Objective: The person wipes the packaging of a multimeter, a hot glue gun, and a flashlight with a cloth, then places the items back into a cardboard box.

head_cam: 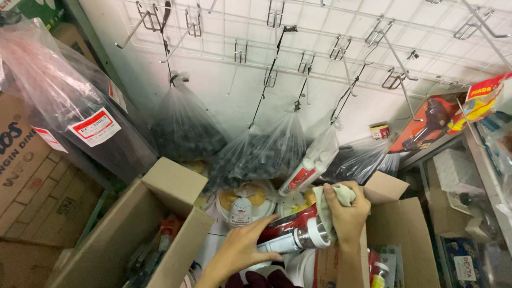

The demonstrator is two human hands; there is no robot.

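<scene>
Hands meet low in the middle of the view, above open cardboard boxes (146, 226). The left hand (240, 248) comes up from the lower edge with the wrist bent, fingers curled in a narrow grip round the body of a spray can (292, 238). The can lies nearly level, tilted slightly upward to the right; its long axis runs left to right, and its silver shoulder and white cap (319, 234) point right, toward the other hand. The right hand (345, 216) rises on an upright forearm, knuckles toward the camera, fist closed round a pale crumpled cloth (330, 200) that is pressed against the cap end of the can. Behind the hands, clear plastic bags of dark small parts (261, 153) hang from hooks on a white wire grid (308, 30).
</scene>
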